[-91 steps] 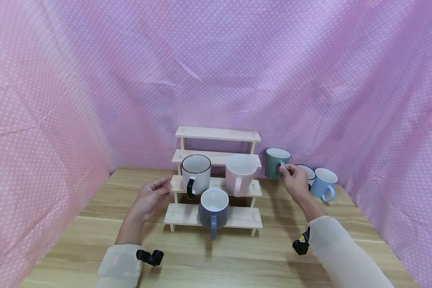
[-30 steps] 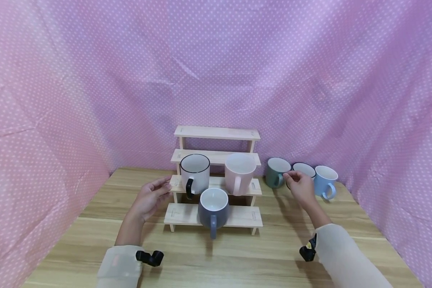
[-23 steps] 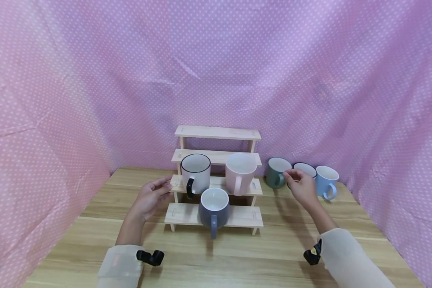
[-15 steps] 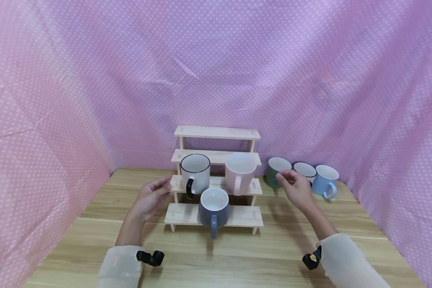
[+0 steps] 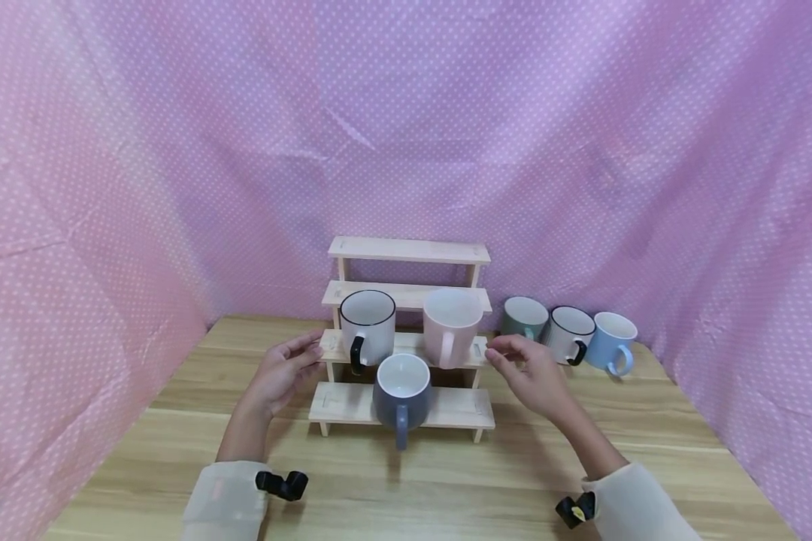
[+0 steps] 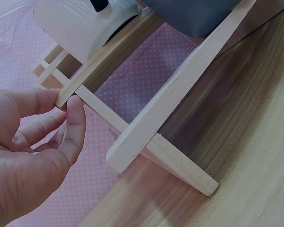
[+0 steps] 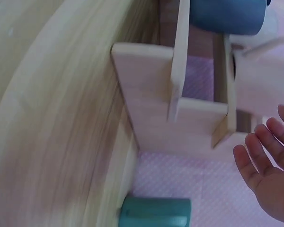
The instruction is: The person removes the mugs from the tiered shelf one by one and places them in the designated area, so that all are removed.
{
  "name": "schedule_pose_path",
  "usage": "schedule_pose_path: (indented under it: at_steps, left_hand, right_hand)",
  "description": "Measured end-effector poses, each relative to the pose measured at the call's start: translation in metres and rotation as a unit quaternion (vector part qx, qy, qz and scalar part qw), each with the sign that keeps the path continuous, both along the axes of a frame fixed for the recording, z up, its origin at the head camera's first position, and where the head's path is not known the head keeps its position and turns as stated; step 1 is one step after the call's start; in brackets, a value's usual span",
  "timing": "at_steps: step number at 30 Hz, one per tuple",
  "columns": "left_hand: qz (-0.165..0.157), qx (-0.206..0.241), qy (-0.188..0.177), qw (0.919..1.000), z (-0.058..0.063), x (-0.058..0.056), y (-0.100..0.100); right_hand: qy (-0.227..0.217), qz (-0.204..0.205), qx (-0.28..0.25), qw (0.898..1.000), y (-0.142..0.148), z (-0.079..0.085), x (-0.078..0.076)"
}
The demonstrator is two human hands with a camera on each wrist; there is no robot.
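Shifting leftwards since the earlier head views, the person's right hand (image 5: 533,382) is leaving the green cylindrical mug (image 5: 512,327), whose handle it was pinching three seconds ago, and is now reaching to the right end of the pale wooden four-tier rack (image 5: 409,249). Its grip is holding nothing, the fingers extending loosely; whether the tips are touching the board cannot be told. The left hand (image 5: 280,376) is staying where it was, its thumb and a finger pinching the left end of the second tier from the bottom. On that tier, a white mug with black rim and handle (image 5: 379,342) and a pale pink tapered mug (image 5: 455,330) are standing apart, while a rounded blue-grey mug (image 5: 389,402) is sitting on the lowest tier. Right of the rack, the green cylindrical mug is standing on the wood-grained worktop (image 5: 406,488), with a second black-rimmed white mug (image 5: 560,347) beside it and a light blue mug (image 5: 604,347) at the far right. Pink dotted fabric (image 5: 406,165) is hanging behind everything.
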State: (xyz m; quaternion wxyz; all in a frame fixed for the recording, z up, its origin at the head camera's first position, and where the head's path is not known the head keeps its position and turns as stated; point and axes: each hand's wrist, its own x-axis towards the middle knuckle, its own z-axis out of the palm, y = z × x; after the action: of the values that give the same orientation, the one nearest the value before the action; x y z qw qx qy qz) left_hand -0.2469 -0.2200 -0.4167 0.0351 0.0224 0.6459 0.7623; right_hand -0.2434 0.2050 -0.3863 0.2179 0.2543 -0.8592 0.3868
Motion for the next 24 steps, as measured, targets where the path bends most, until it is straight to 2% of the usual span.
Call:
schedule_pose_path:
  at_steps: [8,12,17,24]
  left_hand:
    - [-0.003,0.003,0.002,1.0,0.0,0.0,0.0]
    - [-0.004,0.0,0.002,1.0,-0.001,0.0,0.0]
    - [-0.003,-0.004,0.003,1.0,-0.001,0.0,-0.001]
    - [-0.003,-0.005,0.007,1.0,-0.002,0.0,-0.001]
  right_hand:
    - [0.018,0.058,-0.003,0.998,-0.021,0.004,0.012]
    - [0.005,0.08,0.0,0.997,-0.03,0.007,0.018]
    - [-0.005,0.102,-0.012,0.995,-0.04,0.009,0.025]
    - [0.004,0.117,-0.046,0.992,-0.054,0.005,0.026]
